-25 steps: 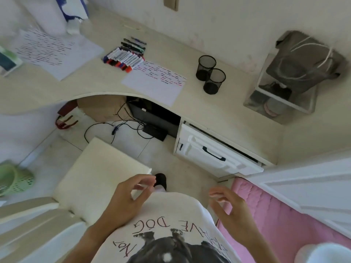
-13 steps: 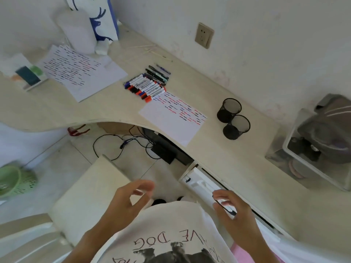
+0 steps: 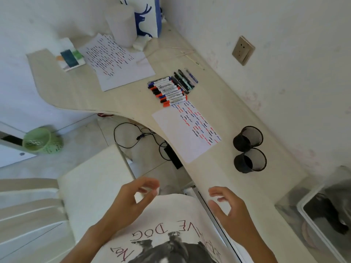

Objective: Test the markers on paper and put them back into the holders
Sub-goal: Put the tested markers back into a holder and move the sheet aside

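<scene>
Nothing's begun yet, I'd say: both the left hand and right hand hover loosely curled and bare, well short of the markers lying beside the paper; the holders stand unfilled. Next comes reaching for a marker.

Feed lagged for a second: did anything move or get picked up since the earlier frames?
Only the view swung, toward the desk's left end. Left hand and right hand hold nothing, loosely curled at the chest as before. Markers, paper and both holders stayed put.
</scene>
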